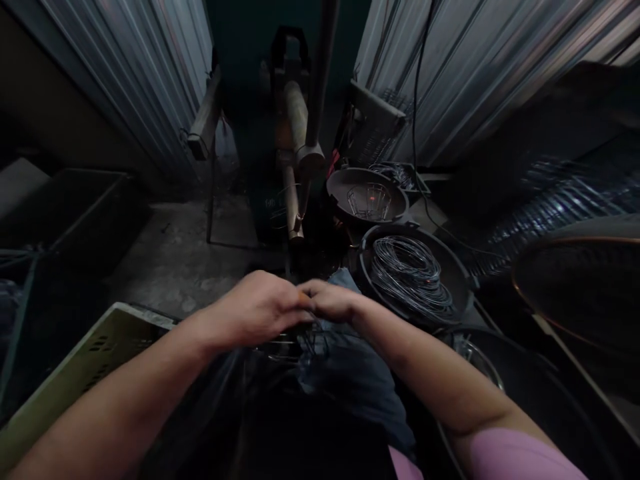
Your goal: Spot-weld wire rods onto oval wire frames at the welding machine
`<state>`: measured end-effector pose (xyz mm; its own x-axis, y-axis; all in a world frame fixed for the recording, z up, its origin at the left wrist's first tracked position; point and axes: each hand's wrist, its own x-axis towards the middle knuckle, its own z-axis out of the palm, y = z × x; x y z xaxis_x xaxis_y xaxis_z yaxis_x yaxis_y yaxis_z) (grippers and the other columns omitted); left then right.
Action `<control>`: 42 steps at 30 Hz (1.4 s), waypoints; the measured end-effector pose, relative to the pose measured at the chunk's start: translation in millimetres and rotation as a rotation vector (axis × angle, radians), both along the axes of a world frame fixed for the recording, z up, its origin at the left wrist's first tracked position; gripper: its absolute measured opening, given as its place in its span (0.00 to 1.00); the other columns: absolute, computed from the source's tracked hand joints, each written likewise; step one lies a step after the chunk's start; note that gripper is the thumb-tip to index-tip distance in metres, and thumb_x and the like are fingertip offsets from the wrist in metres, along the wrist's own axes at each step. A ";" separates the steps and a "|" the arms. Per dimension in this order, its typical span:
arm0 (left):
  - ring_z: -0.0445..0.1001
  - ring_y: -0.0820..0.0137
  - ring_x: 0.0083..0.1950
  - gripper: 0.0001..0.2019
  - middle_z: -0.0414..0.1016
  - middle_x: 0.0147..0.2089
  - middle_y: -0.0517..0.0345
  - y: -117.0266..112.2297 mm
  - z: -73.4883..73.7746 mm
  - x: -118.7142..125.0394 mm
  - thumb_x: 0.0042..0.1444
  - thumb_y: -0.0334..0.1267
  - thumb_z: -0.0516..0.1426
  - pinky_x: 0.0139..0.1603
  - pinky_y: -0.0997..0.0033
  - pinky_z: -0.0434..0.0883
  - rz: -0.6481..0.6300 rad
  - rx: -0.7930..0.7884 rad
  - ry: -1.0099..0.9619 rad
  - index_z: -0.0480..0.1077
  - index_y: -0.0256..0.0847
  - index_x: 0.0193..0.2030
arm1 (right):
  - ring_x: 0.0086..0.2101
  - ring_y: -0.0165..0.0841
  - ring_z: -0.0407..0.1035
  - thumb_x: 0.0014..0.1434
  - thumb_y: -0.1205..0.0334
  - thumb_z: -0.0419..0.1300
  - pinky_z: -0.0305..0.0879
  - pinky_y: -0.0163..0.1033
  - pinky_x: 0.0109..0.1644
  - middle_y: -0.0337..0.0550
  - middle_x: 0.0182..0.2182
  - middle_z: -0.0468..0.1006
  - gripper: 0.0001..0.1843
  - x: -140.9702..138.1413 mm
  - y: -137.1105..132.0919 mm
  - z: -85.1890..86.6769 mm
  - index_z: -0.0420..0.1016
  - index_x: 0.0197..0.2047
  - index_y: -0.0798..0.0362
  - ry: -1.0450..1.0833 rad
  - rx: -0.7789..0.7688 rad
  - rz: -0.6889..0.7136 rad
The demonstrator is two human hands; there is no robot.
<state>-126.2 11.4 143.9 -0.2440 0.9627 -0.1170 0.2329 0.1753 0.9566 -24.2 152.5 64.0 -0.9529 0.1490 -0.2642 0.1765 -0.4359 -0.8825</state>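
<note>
We see the fingertips of both hands meet in the middle of the scene. The left hand [255,307] has its fingers curled in, and the right hand [333,300] pinches toward it, so the tips touch. Both are closed tight. Whatever sits between them is too blurred for us to tell.

Just below the hands, on the near side, a thin wire frame [287,347] lies across the lap. It partly rests on a blue cloth [350,373], and we cannot tell whether any finger touches it.

To the right, a round dark basin [453,267] holds a wire coil [407,277]. Its rim is close beside the right wrist, which leaves little room there. Farther off, a second basin [340,183] holds a small wire basket [369,200].

On the near left, the edge of a pale slotted crate [80,360] runs close along the left forearm. Beyond it is a patch of bare concrete floor [175,260], the only open ground we can see.

Straight ahead, just beyond the knuckles, a machine post [296,120] stands upright. Corrugated metal walls [150,67] close in at far left and far right.
</note>
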 end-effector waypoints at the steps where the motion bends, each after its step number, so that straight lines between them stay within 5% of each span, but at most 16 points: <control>1: 0.73 0.66 0.31 0.07 0.75 0.25 0.56 -6.8 -4.9 -6.0 0.37 0.30 0.64 0.32 0.75 0.66 0.106 -0.016 -0.045 0.77 0.46 0.25 | 0.20 0.28 0.66 0.35 0.73 0.66 0.60 0.32 0.23 0.37 0.19 0.74 0.13 7.0 11.6 4.9 0.74 0.29 0.57 -0.017 0.004 -0.061; 5: 0.68 0.73 0.21 0.11 0.71 0.19 0.57 -30.0 -35.6 -28.6 0.42 0.37 0.63 0.23 0.76 0.66 0.687 0.032 -0.278 0.76 0.37 0.34 | 0.23 0.28 0.69 0.44 0.65 0.65 0.61 0.32 0.25 0.41 0.26 0.76 0.13 57.3 57.6 9.2 0.71 0.36 0.55 -0.003 0.027 -0.425; 7: 0.66 0.74 0.19 0.14 0.68 0.17 0.60 -32.7 -52.6 -32.1 0.42 0.39 0.63 0.21 0.76 0.66 0.781 0.027 -0.498 0.74 0.34 0.36 | 0.21 0.27 0.67 0.45 0.64 0.65 0.59 0.31 0.22 0.40 0.23 0.75 0.11 81.9 65.5 -2.1 0.71 0.34 0.55 -0.104 0.002 -0.442; 11: 0.64 0.76 0.19 0.15 0.67 0.17 0.63 -19.9 -73.0 -28.1 0.41 0.37 0.64 0.20 0.77 0.66 0.815 0.031 -0.717 0.72 0.33 0.37 | 0.17 0.27 0.65 0.41 0.65 0.67 0.58 0.32 0.20 0.39 0.20 0.73 0.13 93.5 44.4 -35.0 0.71 0.31 0.57 -0.285 -0.091 -0.259; 15: 0.65 0.76 0.19 0.15 0.67 0.16 0.63 -2.7 -73.9 -24.4 0.41 0.37 0.63 0.19 0.77 0.66 0.794 0.045 -0.727 0.72 0.32 0.37 | 0.21 0.27 0.66 0.43 0.61 0.66 0.59 0.32 0.22 0.40 0.23 0.73 0.14 56.1 16.9 -49.1 0.71 0.33 0.58 -0.167 -0.260 -0.175; 22: 0.66 0.76 0.18 0.16 0.68 0.17 0.63 6.8 -75.8 -31.5 0.40 0.39 0.64 0.20 0.76 0.67 0.804 0.025 -0.697 0.73 0.33 0.37 | 0.16 0.20 0.56 0.50 0.63 0.60 0.51 0.29 0.21 0.37 0.23 0.70 0.09 -3.2 7.0 -32.4 0.70 0.35 0.58 0.142 -0.404 -0.077; 31: 0.66 0.76 0.18 0.17 0.68 0.17 0.61 20.8 -73.3 -46.4 0.39 0.39 0.64 0.19 0.77 0.67 0.798 0.037 -0.676 0.73 0.32 0.36 | 0.15 0.18 0.52 0.50 0.66 0.60 0.50 0.28 0.21 0.35 0.21 0.68 0.05 -17.3 12.9 -34.4 0.68 0.31 0.57 0.155 -0.416 -0.143; 42: 0.66 0.75 0.17 0.08 0.68 0.17 0.59 45.8 -50.7 -70.7 0.42 0.32 0.62 0.18 0.76 0.69 0.836 0.044 -0.589 0.72 0.32 0.31 | 0.15 0.19 0.50 0.49 0.67 0.59 0.53 0.28 0.18 0.32 0.20 0.65 0.05 -39.2 32.3 -10.8 0.66 0.32 0.56 0.138 -0.429 -0.159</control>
<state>-196.9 57.2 93.2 -0.7543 0.5175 -0.4040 -0.4570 0.0279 0.8890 -63.4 184.7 53.2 -0.9577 0.2009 -0.2060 -0.0282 -0.7780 -0.6276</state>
